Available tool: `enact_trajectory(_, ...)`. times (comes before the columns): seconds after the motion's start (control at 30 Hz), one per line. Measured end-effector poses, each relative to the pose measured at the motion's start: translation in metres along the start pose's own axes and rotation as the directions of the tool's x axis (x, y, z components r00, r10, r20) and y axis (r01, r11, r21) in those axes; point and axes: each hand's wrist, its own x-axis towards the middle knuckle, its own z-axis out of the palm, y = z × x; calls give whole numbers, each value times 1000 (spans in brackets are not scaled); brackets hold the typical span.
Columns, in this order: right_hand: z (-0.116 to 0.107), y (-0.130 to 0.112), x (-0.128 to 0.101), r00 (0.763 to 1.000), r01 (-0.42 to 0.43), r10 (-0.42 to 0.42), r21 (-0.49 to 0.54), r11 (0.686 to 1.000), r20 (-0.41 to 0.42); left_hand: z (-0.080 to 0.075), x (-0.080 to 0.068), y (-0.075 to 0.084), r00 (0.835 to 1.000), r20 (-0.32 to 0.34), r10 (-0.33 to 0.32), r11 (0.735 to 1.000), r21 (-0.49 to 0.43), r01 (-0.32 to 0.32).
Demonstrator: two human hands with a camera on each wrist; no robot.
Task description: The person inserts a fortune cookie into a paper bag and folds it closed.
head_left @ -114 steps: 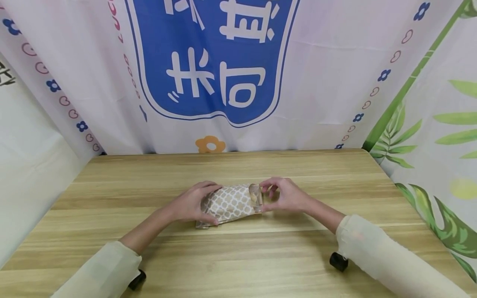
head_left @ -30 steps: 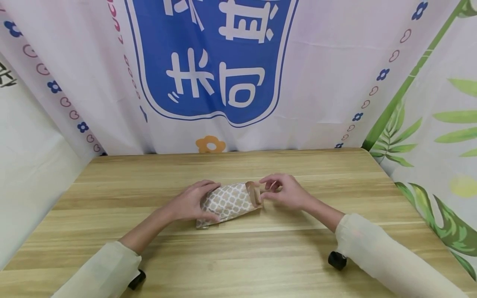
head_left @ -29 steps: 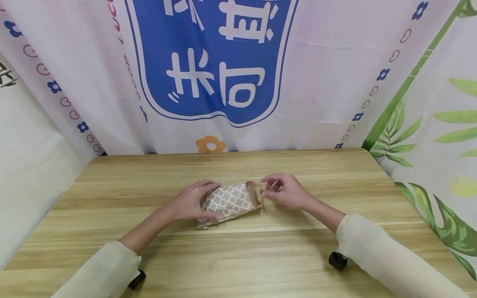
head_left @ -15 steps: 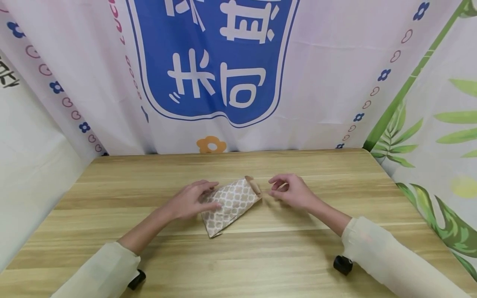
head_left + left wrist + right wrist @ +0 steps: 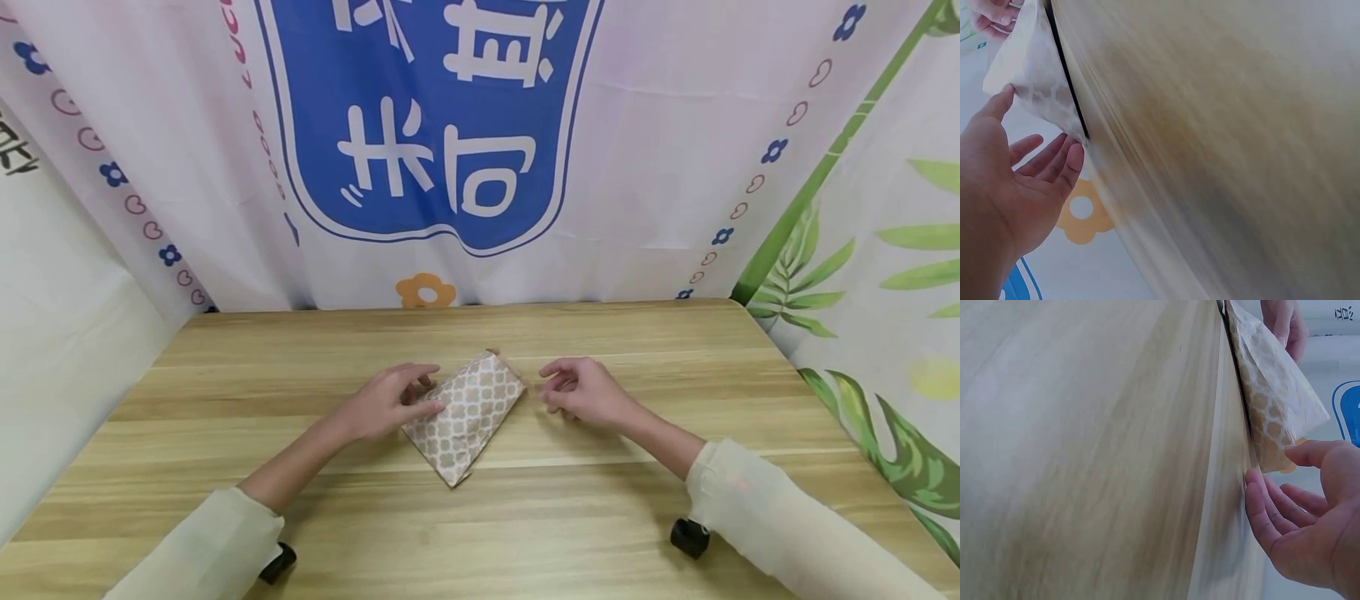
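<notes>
A tan paper bag point(image 5: 468, 415) with a white lattice print lies flat and slantwise on the wooden table point(image 5: 525, 517), its folded top pointing away to the right. My left hand point(image 5: 429, 388) rests its straightened fingers against the bag's left edge. In the left wrist view the bag point(image 5: 1035, 81) is met by the thumb tip of that hand point(image 5: 1035, 134). My right hand point(image 5: 546, 385) hovers just right of the bag's top corner, fingers loosely curled and holding nothing. The right wrist view shows the right hand point(image 5: 1275, 469) close to the bag point(image 5: 1272, 394), and I cannot tell if they touch.
A printed cloth banner point(image 5: 435, 125) hangs along the table's far edge, with a plain white cloth at the left and a leaf-print cloth point(image 5: 885, 275) at the right. A small black device point(image 5: 688, 537) sits under each sleeve near the front edge.
The right hand has let go of the bag's folded top and drawn back to the right. The bag has turned, its near end swinging right, with the left hand still against it.
</notes>
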Motion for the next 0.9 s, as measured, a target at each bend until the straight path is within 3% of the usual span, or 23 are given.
enact_trajectory(0.4,9,-6,2,1000,-28,27,32,999,14,3,3,2,1000,23,-7,995,-98,10)
enact_trajectory(0.5,9,-7,3,999,-34,33,35,999,14,4,5,5,999,41,-28,985,-169,34)
enact_trajectory(0.6,10,-8,5,999,-43,42,60,997,21,6,6,9,996,67,-51,962,-263,67)
enact_trajectory(0.8,11,-8,6,997,-68,64,119,991,35,10,13,14,989,106,-105,889,-435,140)
enact_trajectory(0.9,11,-10,8,996,-86,82,142,986,32,12,17,16,984,116,-138,859,-480,177)
